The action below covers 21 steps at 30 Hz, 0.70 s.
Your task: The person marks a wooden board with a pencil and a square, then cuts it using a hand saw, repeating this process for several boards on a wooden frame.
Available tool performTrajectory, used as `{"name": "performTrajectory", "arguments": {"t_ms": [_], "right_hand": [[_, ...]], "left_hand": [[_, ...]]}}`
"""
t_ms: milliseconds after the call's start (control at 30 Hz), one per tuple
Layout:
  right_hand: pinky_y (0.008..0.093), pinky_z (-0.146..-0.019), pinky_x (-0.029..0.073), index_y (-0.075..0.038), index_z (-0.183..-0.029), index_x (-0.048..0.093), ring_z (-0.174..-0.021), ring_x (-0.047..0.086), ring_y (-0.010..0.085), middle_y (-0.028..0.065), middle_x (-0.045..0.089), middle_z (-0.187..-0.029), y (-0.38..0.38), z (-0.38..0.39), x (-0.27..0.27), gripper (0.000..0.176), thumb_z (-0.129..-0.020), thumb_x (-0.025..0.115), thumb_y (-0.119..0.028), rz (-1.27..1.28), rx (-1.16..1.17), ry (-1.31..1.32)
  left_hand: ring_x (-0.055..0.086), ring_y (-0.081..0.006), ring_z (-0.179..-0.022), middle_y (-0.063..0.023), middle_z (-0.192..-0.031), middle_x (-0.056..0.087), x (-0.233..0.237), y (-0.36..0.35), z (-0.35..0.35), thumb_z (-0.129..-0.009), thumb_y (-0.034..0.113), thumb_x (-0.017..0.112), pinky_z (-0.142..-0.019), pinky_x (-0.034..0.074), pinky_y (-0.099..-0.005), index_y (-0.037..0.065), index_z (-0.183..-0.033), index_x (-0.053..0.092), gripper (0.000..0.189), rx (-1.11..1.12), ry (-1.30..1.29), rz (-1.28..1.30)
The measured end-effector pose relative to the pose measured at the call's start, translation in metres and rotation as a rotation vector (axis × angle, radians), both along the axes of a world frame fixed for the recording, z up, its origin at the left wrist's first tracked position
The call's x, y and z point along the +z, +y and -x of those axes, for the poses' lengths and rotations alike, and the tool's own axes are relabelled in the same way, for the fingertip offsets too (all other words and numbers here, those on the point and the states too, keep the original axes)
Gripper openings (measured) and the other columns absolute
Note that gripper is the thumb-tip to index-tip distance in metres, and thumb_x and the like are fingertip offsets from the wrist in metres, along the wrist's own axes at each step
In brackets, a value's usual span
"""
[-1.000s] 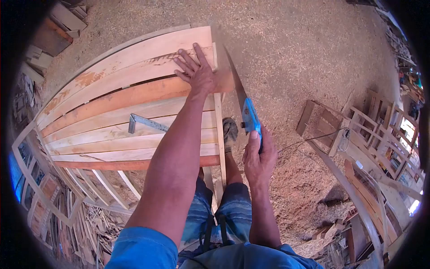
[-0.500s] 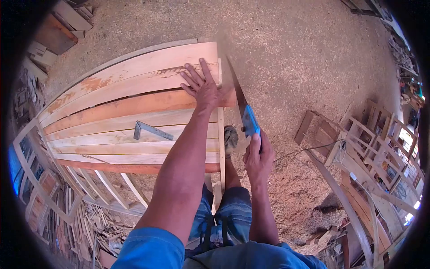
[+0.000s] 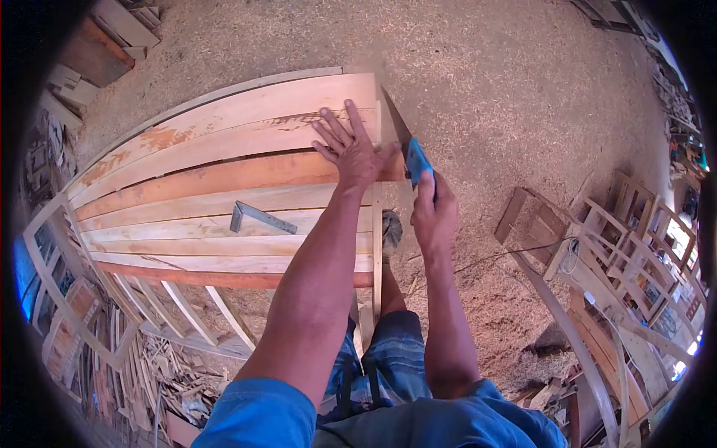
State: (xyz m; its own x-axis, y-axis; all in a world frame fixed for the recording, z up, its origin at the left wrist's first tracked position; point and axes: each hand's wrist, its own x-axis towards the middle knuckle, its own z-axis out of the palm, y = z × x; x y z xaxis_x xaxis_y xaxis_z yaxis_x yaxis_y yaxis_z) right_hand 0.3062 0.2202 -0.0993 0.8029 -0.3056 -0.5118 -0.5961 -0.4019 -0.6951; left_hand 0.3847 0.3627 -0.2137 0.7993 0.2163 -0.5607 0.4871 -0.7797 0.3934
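Observation:
Pressed flat with fingers spread, my left hand point(image 3: 354, 153) lies on the planks point(image 3: 246, 142) of a curved wooden panel near its right end. My right hand point(image 3: 433, 209) is wrapped round the blue handle of a handsaw point(image 3: 418, 162). The saw's dark blade runs up along the plank ends, close beside them. A reddish plank point(image 3: 254, 170) sticks out past the others at that end, right by the saw. On the paler planks to the left of my forearm rests a metal try square point(image 3: 261, 218).
Wood shavings cover the floor point(image 3: 485, 89). Wooden frames point(image 3: 620, 254) and a curved timber point(image 3: 556, 321) stand at the right, with a cable point(image 3: 515, 252) running towards them. At lower left are scrap strips point(image 3: 142, 373) and another frame point(image 3: 52, 261).
My right hand has pushed the saw upward and forward along the plank ends. My left hand keeps its place on the planks, while the whole view has shifted slightly.

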Motion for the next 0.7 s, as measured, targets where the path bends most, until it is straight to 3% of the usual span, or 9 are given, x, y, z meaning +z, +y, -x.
{"name": "performTrajectory", "arguments": {"t_ms": [100,133,233,300,467,533,633,700], "right_hand": [[0.0444,-0.07,0.052,0.003,-0.126,0.07,-0.074,0.065,0.0273,0.0204,0.071,-0.087,-0.005,0.005,0.031,0.039,-0.113,0.052,-0.029,0.033,0.058,0.063],[0.0433,-0.072,0.053,0.002,-0.127,0.07,-0.076,0.066,0.0272,0.0209,0.072,-0.09,-0.008,0.026,0.068,0.039,-0.112,0.052,-0.029,0.061,0.067,0.119],[0.0381,-0.078,0.055,0.002,-0.131,0.069,-0.084,0.07,0.0224,0.021,0.074,-0.098,-0.02,0.113,0.14,0.038,-0.112,0.051,-0.025,0.035,-0.071,0.144],[0.0368,-0.079,0.055,0.002,-0.132,0.069,-0.085,0.07,0.0203,0.0205,0.074,-0.098,-0.02,0.117,0.155,0.038,-0.112,0.05,-0.024,0.02,-0.091,0.167],[0.0419,-0.062,0.049,0.004,-0.117,0.071,-0.065,0.062,0.0229,0.0203,0.065,-0.076,-0.004,0.043,0.055,0.037,-0.112,0.054,-0.028,0.142,0.058,-0.027],[0.0438,-0.06,0.047,0.004,-0.112,0.071,-0.062,0.06,0.0259,0.0214,0.062,-0.074,0.006,0.008,0.019,0.038,-0.112,0.055,-0.03,0.115,0.071,-0.042],[0.0445,-0.061,0.047,0.005,-0.111,0.071,-0.063,0.061,0.027,0.022,0.062,-0.075,0.007,-0.006,0.023,0.039,-0.112,0.054,-0.031,0.126,0.132,-0.092],[0.0445,-0.065,0.05,0.004,-0.115,0.071,-0.068,0.064,0.0306,0.0224,0.066,-0.079,-0.002,0.034,0.067,0.039,-0.112,0.054,-0.031,0.121,0.077,0.018]], "left_hand": [[-0.035,-0.0625,-0.15,-0.0378,-0.168,-0.033,-0.004,0.001,0.003,-0.076,0.073,0.084,-0.113,-0.014,-0.0827,0.017,-0.172,-0.017,0.15,0.01,-0.073,0.018],[-0.036,-0.0624,-0.15,-0.0377,-0.168,-0.033,-0.005,0.002,0.003,-0.076,0.073,0.083,-0.113,-0.015,-0.0827,0.017,-0.172,-0.018,0.15,-0.003,-0.07,0.011],[-0.038,-0.0619,-0.149,-0.0375,-0.167,-0.035,-0.006,0.003,0.003,-0.077,0.072,0.083,-0.113,-0.016,-0.0821,0.017,-0.171,-0.02,0.15,-0.029,-0.055,0.016],[-0.039,-0.0615,-0.148,-0.0375,-0.166,-0.036,-0.011,0.005,0.004,-0.077,0.07,0.084,-0.113,-0.018,-0.081,0.018,-0.17,-0.023,0.151,-0.024,-0.039,0.039],[-0.043,-0.06,-0.147,-0.0371,-0.165,-0.04,0.022,0.012,-0.01,-0.081,0.058,0.084,-0.114,-0.02,-0.0773,0.018,-0.168,-0.028,0.147,-0.044,0.116,0.134],[-0.043,-0.0591,-0.147,-0.0365,-0.164,-0.04,0.014,0.015,-0.003,-0.08,0.055,0.085,-0.115,-0.021,-0.0767,0.018,-0.168,-0.029,0.148,-0.054,0.101,0.114],[-0.044,-0.058,-0.147,-0.0357,-0.165,-0.041,-0.003,0.015,0.001,-0.078,0.052,0.086,-0.114,-0.022,-0.0766,0.019,-0.168,-0.028,0.149,-0.066,0.051,0.083],[-0.044,-0.0575,-0.147,-0.0351,-0.165,-0.041,0.004,0.013,0.0,-0.076,0.051,0.088,-0.114,-0.022,-0.0764,0.019,-0.168,-0.028,0.151,-0.047,0.046,0.108]]}}
